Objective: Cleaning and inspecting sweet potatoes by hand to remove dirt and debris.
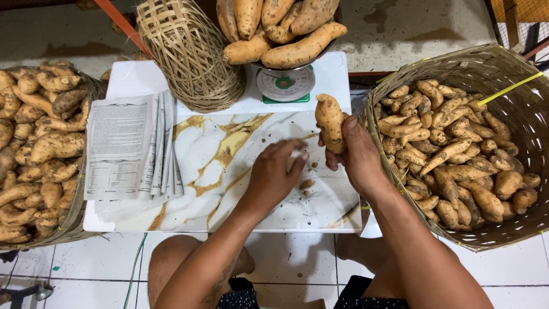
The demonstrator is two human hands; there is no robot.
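Your right hand (357, 151) is closed around a sweet potato (330, 121), holding it upright just above the right part of the surface (229, 149), fingers wrapped on its lower half. Your left hand (274, 174) rests low over the middle of the surface with fingers curled together; whether it pinches anything, you cannot tell from this view. Small brown bits (307, 184) lie just beside it. The surface is a white slab with yellow marbling. A stack of newspaper (128, 146) lies at its left. At the far edge stand a scale (285, 84) loaded with sweet potatoes and an overturned woven basket (191, 54). A large basket (503, 74) of sweet potatoes sits right; another heap (37, 143) sits left. The floor (297, 266) is white tile.
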